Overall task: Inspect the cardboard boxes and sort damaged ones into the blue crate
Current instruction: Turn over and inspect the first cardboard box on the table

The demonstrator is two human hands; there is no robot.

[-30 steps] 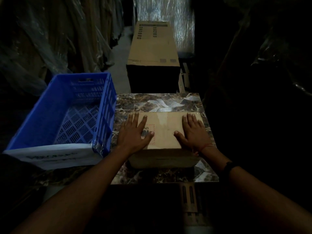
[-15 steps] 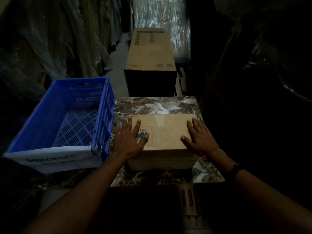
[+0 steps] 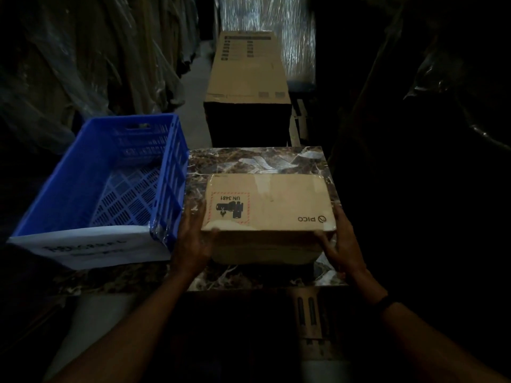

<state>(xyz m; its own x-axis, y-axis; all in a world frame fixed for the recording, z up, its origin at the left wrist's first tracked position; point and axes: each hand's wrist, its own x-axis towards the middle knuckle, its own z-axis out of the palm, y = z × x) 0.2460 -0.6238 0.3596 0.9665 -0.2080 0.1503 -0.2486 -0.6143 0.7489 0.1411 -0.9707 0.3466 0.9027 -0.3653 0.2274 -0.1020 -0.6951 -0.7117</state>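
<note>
Cardboard box (image 3: pixel 276 200): lies flat on the marble table (image 3: pixel 249 158), toward the table's 6 o'clock edge. Its top bears a red-bordered "UN 3481" mark at the 8 o'clock corner and "PICO" print at the 4 o'clock corner, both reading upside down from the wearer's side. Whether its near edge is raised off the table cannot be told.
Left hand (image 3: pixel 190 244): holds the box at its 8 o'clock corner, thumb hooked over the top edge, fingers lying along the box's 9 o'clock side.
Right hand (image 3: pixel 344 244): holds the box at its 4 o'clock corner, thumb pressed on the near face, fingers along the 3 o'clock side. A dark band (image 3: pixel 387 302) sits on that wrist.
Blue crate (image 3: pixel 168 189): stands at 9 o'clock of the box, just beside the table's edge, apart from the box. Nothing shows inside but its slotted floor.
Crate label (image 3: pixel 91 247): a white sheet on the near wall, under clear film; the writing is too dim to read.
Large carton (image 3: pixel 247 70): beyond the table at 12 o'clock, lying lengthwise away from the wearer.
Wrapped stack (image 3: pixel 293 29): shiny film, behind the carton at 1 o'clock.
</note>
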